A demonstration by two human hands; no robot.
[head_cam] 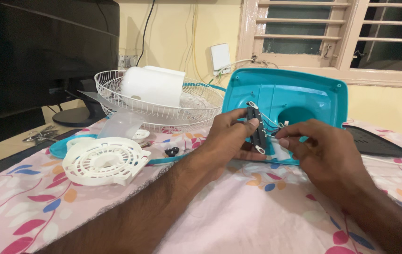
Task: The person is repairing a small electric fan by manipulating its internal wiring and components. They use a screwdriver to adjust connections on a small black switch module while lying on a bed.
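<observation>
Nearest the camera, both forearms reach across a pink floral cloth [238,207] that covers the table.

The left hand [226,138] is closed around a narrow black switch block [256,129], thumb and fingers pinching its upper half. The block stands roughly upright, just in front of the open underside of a teal base shell [313,94]. The right hand [323,148] is partly curled, its fingertips pinched at thin wires [272,123] that run from the block into the shell. Whether it grips a wire or a small white piece there cannot be told.

Judgement on handling: the block looks light and rigid. It is best held by its long plastic sides, as the left hand holds it now. The wires look thin and flexible and likely weak at their joints, so pulling on them risks a break. The small metal tabs at the block's ends look easy to bend.

To the left lie a small black knob [171,151] and a white vented cover [103,161]. Beyond them a white wire guard [163,110] lies flat with a white motor housing [153,85] resting in it. A dark grille piece [377,141] lies on the right. Farthest back stand a dark monitor [46,51], a yellow wall and a shuttered window [337,33].
</observation>
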